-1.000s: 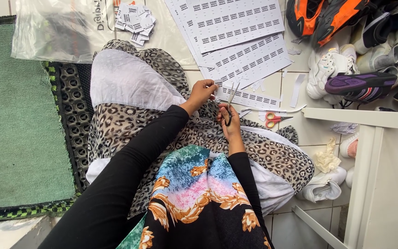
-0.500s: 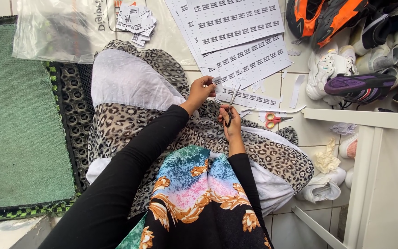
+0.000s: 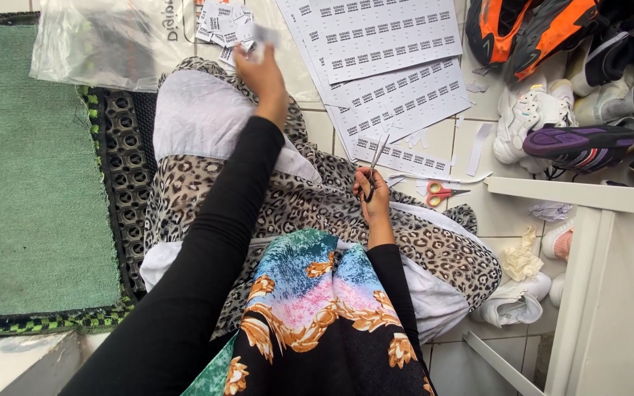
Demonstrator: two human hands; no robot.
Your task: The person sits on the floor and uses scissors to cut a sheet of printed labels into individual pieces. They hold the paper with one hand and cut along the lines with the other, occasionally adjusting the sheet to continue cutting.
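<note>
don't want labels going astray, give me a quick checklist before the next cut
1. Cut label in left hand: held by the fingertips over the pile of cut labels - ok.
2. Scissors in right hand: blades up, away from the body - ok.
3. Blades open or closed: cannot tell.
4. Next label sheet: on the floor, not in a hand - not ok.
5. Spare red scissors: beside the work, apart from the hands - ok.

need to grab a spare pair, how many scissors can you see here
2. One pair of scissors is held in the right hand, blades pointing up toward the printed sheets. A second pair with red handles lies on the tiled floor just right of that hand. Others could be hidden under the paper.
</note>
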